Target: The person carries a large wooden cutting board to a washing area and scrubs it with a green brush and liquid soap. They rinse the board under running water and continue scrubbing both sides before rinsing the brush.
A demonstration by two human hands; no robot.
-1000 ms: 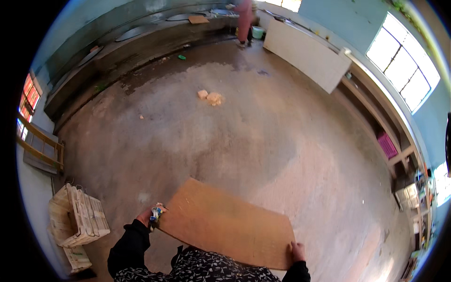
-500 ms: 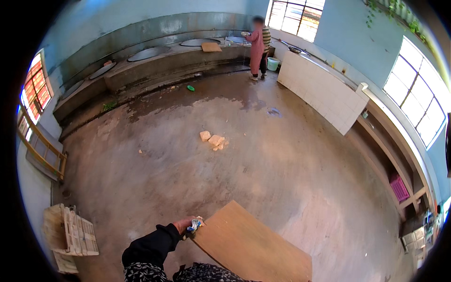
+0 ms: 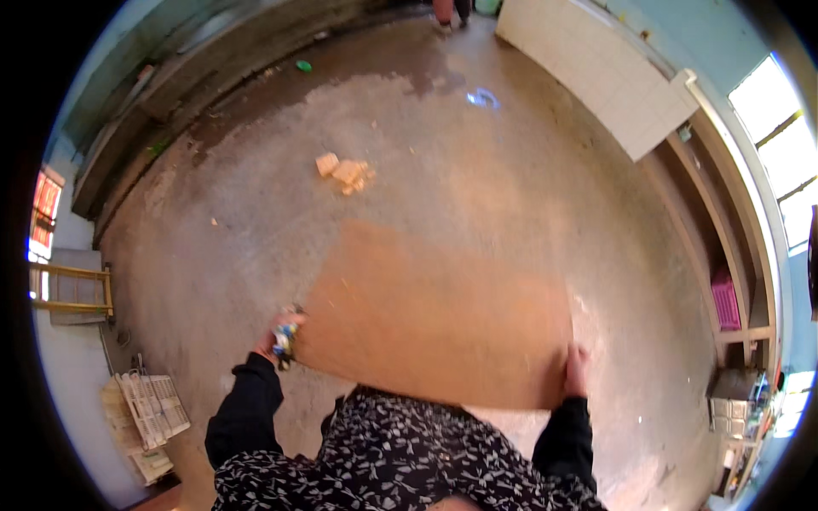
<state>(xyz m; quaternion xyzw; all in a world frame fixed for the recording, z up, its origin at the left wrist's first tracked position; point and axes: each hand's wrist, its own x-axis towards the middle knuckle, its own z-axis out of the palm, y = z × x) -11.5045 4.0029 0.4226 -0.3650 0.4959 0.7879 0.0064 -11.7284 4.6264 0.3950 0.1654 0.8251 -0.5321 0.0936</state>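
A flat brown board (image 3: 434,324), with the look of thin wood or card, spans the space in front of my body. My left hand (image 3: 275,330) is closed at its left edge, and a small crumpled blue, white and yellow thing (image 3: 285,341) is also in that hand. At the opposite edge my right hand (image 3: 578,366) grips the board, its fingers partly hidden. Beyond the board's far edge, pale orange broken chunks (image 3: 348,174) lie on the concrete floor.
A low white-tiled wall (image 3: 592,68) and shelves with a pink basket (image 3: 725,304) run along the right. White slatted crates (image 3: 153,410) and a yellow frame (image 3: 77,289) stand at left. A person's legs (image 3: 452,12) show at the far edge, near wet floor.
The board has swung round to lie across my front. My right hand has come into view on its right edge. The view has tipped downward, cutting off most of the people at the back.
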